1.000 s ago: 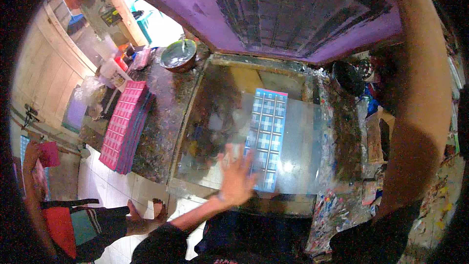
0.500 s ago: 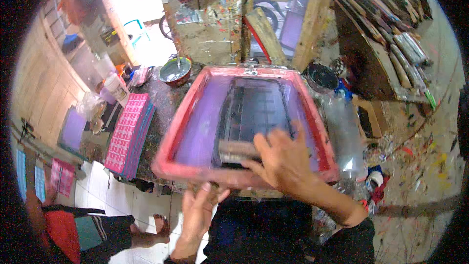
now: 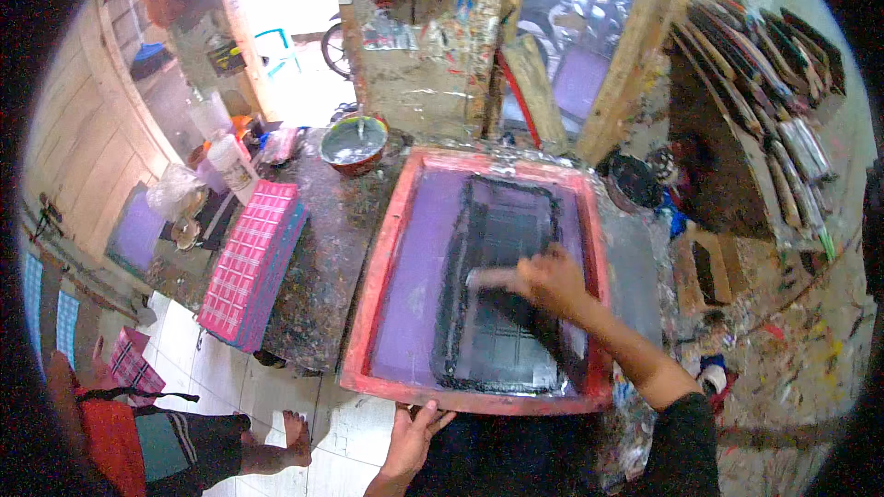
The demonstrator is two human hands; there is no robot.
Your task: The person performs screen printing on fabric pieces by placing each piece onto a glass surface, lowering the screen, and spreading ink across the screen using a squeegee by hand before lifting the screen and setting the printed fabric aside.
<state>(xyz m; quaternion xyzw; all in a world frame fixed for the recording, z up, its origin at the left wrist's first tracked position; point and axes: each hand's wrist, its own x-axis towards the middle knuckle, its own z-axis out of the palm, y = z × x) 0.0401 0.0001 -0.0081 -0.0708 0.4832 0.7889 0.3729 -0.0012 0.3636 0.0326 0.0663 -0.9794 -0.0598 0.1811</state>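
Observation:
A screen-printing frame (image 3: 357,350) with red-pink wooden sides and purple mesh lies on the worktable. Dark ink covers a rectangular checked pattern (image 3: 502,345) in its mesh. My right hand (image 3: 556,287) is closed on a squeegee (image 3: 493,279), blurred by motion, about midway along the dark area. My right forearm crosses the frame's right side. At the near edge, my left hand (image 3: 412,440) grips the frame's wood, its thumb and fingers against the rim. Whatever lies under the mesh is hidden.
A stack of pink checked cloth pieces (image 3: 244,267) lies left of the frame. Behind it stand a bowl of grey ink (image 3: 354,144) and a white bottle (image 3: 230,166). A dark pot (image 3: 635,179) sits at the far right corner. A person's leg (image 3: 267,453) shows lower left.
My right hand has moved the squeegee from the near end of the mesh to about its middle. My left hand has closed on the near rim. The whole view has shifted.

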